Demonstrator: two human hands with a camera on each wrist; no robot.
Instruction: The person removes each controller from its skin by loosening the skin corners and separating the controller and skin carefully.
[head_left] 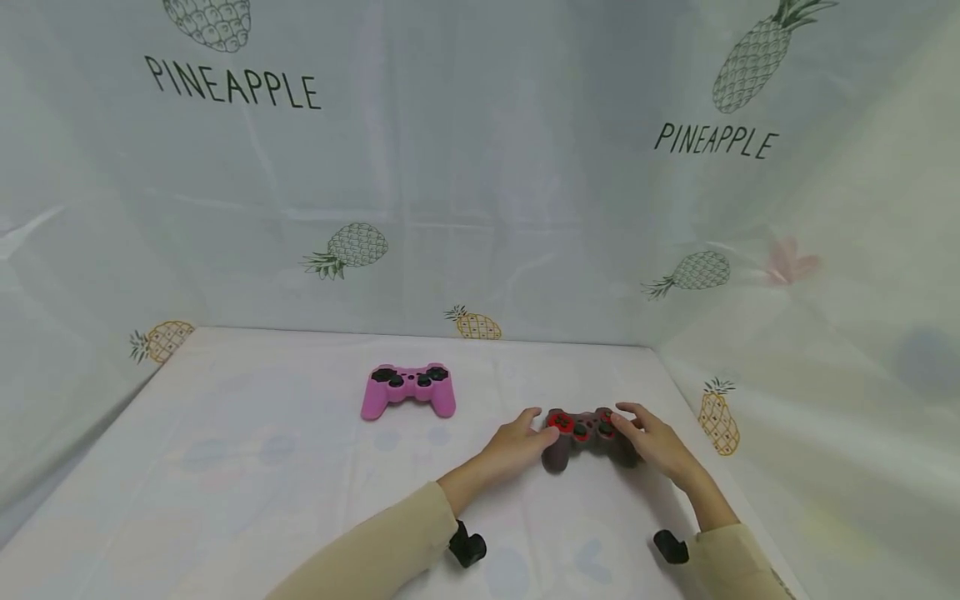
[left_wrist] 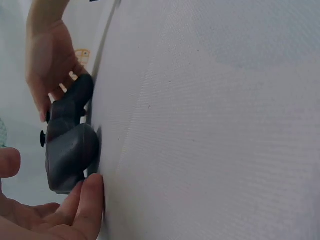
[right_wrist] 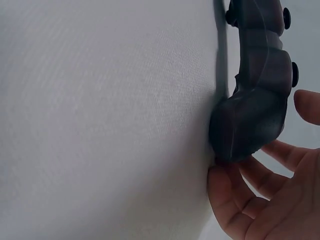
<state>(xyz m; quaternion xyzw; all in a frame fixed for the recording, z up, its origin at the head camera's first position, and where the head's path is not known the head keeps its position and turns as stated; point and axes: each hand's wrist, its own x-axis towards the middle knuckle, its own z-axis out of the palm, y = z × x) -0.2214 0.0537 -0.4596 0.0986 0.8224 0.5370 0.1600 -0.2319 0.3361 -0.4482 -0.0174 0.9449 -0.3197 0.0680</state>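
A dark game controller (head_left: pixel 591 429) with red button areas lies on the white-covered table, between the two hands. My left hand (head_left: pixel 517 446) is at its left side, thumb over the face in the head view. In the left wrist view those fingers (left_wrist: pixel 90 205) reach the controller's near end, while the thumb (left_wrist: pixel 9 162) stands apart from it. At the other side is my right hand (head_left: pixel 656 442). Its fingertips (right_wrist: pixel 220 182) are low at the handle in the right wrist view, and its thumb (right_wrist: pixel 307 106) is raised off the surface.
A pink game controller (head_left: pixel 408 390) with black buttons lies farther back, to the left. White cloth printed with pineapples (head_left: pixel 480 167) hangs behind the table (head_left: pixel 225 433) and along its sides. Black devices (head_left: pixel 467 546) sit at both wrists.
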